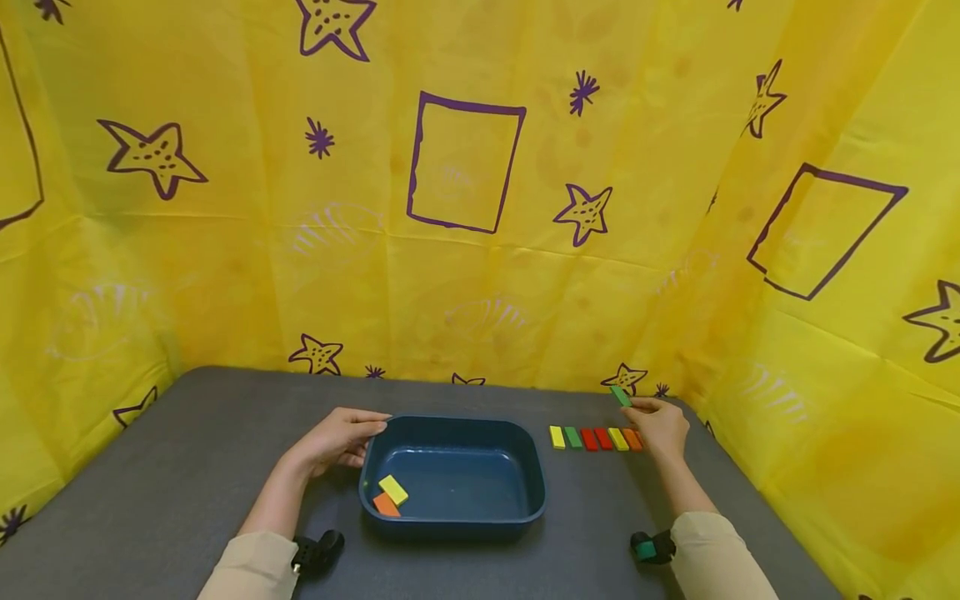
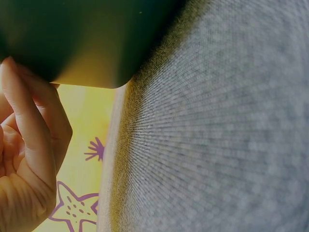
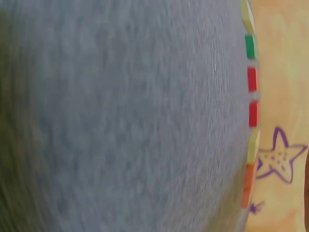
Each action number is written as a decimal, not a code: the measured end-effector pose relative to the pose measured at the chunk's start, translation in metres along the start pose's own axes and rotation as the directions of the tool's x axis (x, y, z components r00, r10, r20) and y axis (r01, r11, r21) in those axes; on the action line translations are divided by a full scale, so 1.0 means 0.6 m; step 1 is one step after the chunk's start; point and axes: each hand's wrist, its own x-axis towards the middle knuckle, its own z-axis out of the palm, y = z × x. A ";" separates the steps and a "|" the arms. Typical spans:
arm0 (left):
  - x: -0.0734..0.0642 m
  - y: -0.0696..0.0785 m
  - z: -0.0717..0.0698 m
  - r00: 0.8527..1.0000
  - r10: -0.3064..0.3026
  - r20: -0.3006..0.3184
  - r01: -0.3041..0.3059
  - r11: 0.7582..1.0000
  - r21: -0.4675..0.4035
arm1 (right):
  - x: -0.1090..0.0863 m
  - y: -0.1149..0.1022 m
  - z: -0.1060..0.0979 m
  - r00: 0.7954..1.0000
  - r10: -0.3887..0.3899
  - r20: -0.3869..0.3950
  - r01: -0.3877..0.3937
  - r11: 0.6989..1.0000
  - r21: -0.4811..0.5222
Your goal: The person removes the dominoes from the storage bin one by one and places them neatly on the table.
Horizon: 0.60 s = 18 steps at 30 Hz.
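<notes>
My left hand (image 1: pixel 341 437) grips the far left corner of a dark blue plastic basin (image 1: pixel 453 527), thumb and fingers at its rim. In the left wrist view the fingers (image 2: pixel 29 116) of that hand touch the basin's outer wall (image 2: pixel 91 43). Inside the basin, a yellow block (image 1: pixel 393 490) lies partly over an orange block (image 1: pixel 386 505) in the near left corner. My right hand (image 1: pixel 660 427) pinches a green block (image 1: pixel 620 396) by one end, raised above the right end of a row of flat blocks, including a red block (image 1: pixel 589 439).
The row also has a yellow block (image 1: pixel 557 437), a green block (image 1: pixel 573 437) and an orange block (image 1: pixel 632 440) among others, side by side on the grey table (image 1: pixel 247 450). A yellow patterned curtain (image 1: pixel 480 292) encloses the table's back and sides.
</notes>
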 end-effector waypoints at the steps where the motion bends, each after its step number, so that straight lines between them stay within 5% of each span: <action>1: 0.000 0.000 -0.001 1.000 0.002 0.000 -0.002 1.000 0.001 | 0.002 0.003 -0.004 1.000 0.009 -0.007 -0.009 1.000 0.010; 12: -0.005 -0.002 -0.004 0.999 0.037 0.025 -0.037 0.999 -0.019 | 0.008 0.055 -0.038 0.985 0.107 -0.135 -0.113 0.993 -0.037; 18: -0.004 -0.001 -0.003 0.999 0.034 0.027 -0.034 0.999 -0.016 | 0.001 0.084 -0.047 0.976 0.163 -0.143 -0.173 0.983 -0.060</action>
